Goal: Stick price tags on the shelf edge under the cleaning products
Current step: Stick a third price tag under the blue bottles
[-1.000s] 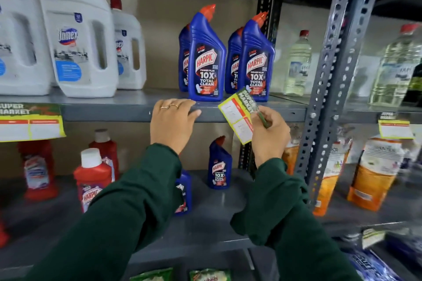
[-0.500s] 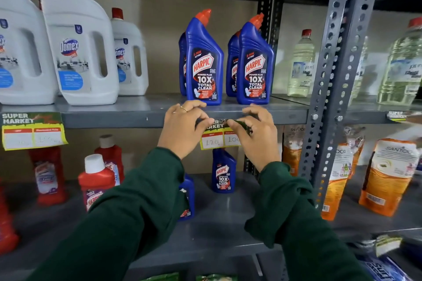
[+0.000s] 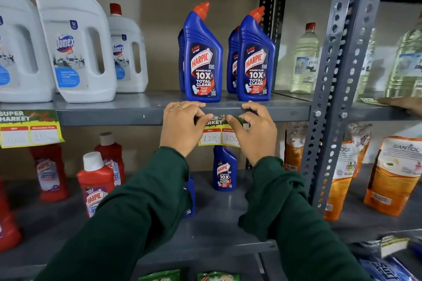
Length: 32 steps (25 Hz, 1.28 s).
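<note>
A yellow and green price tag (image 3: 215, 134), marked 120 and 100, lies against the grey shelf edge (image 3: 114, 117) under the blue Harpic bottles (image 3: 203, 57). My left hand (image 3: 182, 125) pinches the tag's top left part against the edge. My right hand (image 3: 253, 130) holds its top right part, covering that end. Both thumbs press on the green header strip. Another price tag (image 3: 29, 129) hangs from the same edge at the far left, under the white Domex jugs (image 3: 75, 48).
A perforated grey upright (image 3: 338, 89) stands right of my hands. Red Harpic bottles (image 3: 96, 185) and a small blue bottle (image 3: 223, 171) stand on the lower shelf. Orange Santoor pouches (image 3: 392, 175) lie at the right. Another person's hand (image 3: 402, 105) rests on the right shelf.
My right hand brought the tag down from beside the bottles to the shelf edge and turned it level. My left hand joined it on the tag. The view moved closer.
</note>
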Motion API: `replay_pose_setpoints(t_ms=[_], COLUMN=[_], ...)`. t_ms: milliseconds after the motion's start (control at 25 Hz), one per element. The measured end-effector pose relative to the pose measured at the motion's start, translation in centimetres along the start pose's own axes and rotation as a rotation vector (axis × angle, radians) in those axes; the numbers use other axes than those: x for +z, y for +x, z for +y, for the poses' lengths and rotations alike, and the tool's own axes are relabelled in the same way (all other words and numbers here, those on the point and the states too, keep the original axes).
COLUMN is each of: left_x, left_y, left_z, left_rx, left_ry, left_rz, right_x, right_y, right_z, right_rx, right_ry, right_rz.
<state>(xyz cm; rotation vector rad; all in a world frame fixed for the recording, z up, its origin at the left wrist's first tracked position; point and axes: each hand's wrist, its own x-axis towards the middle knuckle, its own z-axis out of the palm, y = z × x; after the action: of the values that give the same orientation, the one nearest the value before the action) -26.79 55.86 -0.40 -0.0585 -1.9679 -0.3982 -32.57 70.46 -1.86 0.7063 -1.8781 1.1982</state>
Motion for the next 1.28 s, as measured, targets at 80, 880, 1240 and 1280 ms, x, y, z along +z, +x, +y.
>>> replay_pose_setpoints(t_ms=[80, 880, 1240, 1280], left_x=[0.2, 2.4, 1.5, 1.3], left_y=[0.4, 0.1, 0.4, 0.4], left_z=[0.0, -0.9, -1.1, -1.4], left_rx=[-0.044, 0.105, 0.124, 0.145], left_ry=[-0.035, 0.315, 0.303, 0.292], left_rz=[0.01, 0.141, 0.076, 0.065], right_x=[0.4, 1.2, 1.3, 1.2], right_y=[0.3, 1.3, 1.3, 1.3], right_z=[0.0, 1.5, 1.8, 1.8], right_rx=[0.016, -0.145, -0.171, -0.179], right_ry=[0.012, -0.184, -0.192, -0.198], right_rz=[0.051, 0.095, 0.122, 0.123])
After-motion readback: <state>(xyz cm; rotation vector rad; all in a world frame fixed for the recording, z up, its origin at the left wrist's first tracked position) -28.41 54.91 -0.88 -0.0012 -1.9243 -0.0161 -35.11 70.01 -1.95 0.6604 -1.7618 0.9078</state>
